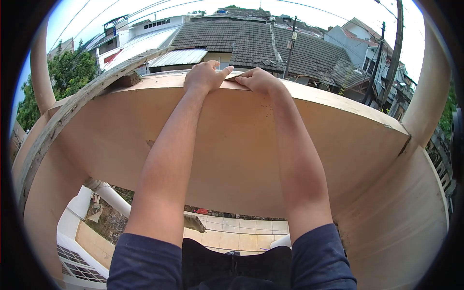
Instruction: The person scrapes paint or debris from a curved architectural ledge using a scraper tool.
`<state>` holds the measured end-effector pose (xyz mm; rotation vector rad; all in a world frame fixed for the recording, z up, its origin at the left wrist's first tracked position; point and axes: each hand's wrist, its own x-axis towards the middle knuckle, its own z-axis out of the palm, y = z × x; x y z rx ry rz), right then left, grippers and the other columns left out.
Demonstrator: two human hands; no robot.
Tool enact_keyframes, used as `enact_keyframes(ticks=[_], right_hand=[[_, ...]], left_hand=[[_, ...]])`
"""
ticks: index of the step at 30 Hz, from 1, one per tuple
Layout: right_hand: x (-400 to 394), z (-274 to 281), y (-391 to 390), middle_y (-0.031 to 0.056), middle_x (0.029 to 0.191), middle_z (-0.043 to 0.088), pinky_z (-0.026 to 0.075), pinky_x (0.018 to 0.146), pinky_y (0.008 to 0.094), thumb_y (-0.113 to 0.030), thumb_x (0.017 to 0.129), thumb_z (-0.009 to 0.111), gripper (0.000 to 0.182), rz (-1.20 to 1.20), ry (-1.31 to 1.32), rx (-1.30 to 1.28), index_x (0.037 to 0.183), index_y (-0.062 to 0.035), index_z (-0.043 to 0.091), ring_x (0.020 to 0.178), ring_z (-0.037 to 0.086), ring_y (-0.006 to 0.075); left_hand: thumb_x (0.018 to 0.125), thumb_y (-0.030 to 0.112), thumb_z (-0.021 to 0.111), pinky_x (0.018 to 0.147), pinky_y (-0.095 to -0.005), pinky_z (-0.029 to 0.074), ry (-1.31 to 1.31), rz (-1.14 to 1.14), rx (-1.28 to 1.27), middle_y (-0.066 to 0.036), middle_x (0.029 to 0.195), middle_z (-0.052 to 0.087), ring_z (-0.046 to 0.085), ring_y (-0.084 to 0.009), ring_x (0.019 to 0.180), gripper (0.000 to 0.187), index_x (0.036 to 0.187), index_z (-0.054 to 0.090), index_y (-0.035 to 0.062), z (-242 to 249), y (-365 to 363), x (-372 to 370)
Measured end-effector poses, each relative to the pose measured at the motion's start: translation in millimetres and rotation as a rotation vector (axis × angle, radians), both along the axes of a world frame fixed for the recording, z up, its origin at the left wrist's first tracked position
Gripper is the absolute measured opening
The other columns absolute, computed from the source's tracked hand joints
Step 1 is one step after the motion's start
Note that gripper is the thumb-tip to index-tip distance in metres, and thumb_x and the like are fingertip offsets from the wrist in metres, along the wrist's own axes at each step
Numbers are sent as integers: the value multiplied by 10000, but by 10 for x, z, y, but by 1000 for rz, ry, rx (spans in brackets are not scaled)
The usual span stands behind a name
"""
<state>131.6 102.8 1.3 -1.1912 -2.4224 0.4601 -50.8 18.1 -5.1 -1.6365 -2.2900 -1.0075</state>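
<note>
Both my arms reach forward to the top edge of a curved, peach-painted wall (232, 145). My left hand (204, 77) rests on the top edge, its thumb and a finger apart and nothing visible in it. Close on its right, my right hand (262, 80) is closed, the fingers pressed on a thin brownish flat piece (233, 76) lying at the edge. The kind of piece is too small to make out. Small dark specks mark the wall below my right wrist.
A weathered wooden plank (87, 94) slopes along the left, near a small block (126, 79) on the wall top. Round columns (427, 87) stand at both sides. Far below the wall is a tiled floor (241, 232). Tiled roofs (222, 36) and poles lie beyond.
</note>
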Motion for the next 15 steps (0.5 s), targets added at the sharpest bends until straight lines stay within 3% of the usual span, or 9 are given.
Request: enact_keyframes(ticks=[2,3,7,9,10,15], right_hand=[[-90,1,-300,19,1198,818,543,1021,428,-530,1074,603,355,-273,-15,105,1322,-366,798,1112,744,262],[-82,1,-308,19,1198,818,543,1021,428,-530,1074,603,355,-276,-18,106,1322,-366,798,1112,744,262],[-68,-14,-84,23,1178,821,546,1018,417,-514,1078,599,350,-181,-38,42,1315,-357,802,1124,742,259],[-13,-28,22,-1,1284,790,512,1104,472,-498,1051,608,361,48,35,-15,1305,-332,804,1221,721,239],[-25,-36,20,-1,1284,790,512,1104,472,-498,1051,608,361,47,31,-15,1305,-332,804,1221,721,239],[-95,13,-378,29,1223,808,541,1058,430,-498,1033,648,366,-313,16,71,1302,-311,811,1158,739,257]], left_hand=[[951,759,601,1145,-444,520,3,-8,29,-61,1430,730,662,-252,1358,792,1478,675,172,-12,27,-8],[952,757,603,1147,-445,521,1,-8,18,-60,1431,729,662,-250,1358,790,1479,673,173,-13,22,-6],[948,762,606,1137,-445,526,-4,-8,-3,-54,1422,733,666,-245,1351,788,1470,680,177,16,-29,9],[962,751,598,1132,-439,535,-5,-1,-20,-40,1420,732,663,-228,1351,759,1469,684,193,44,-45,20],[976,741,591,1127,-433,545,-6,3,-40,-26,1417,732,660,-211,1350,731,1468,688,209,37,-51,31],[962,753,596,1111,-443,547,-4,-3,-16,-32,1391,748,679,-225,1325,736,1429,714,197,1,-2,11]])
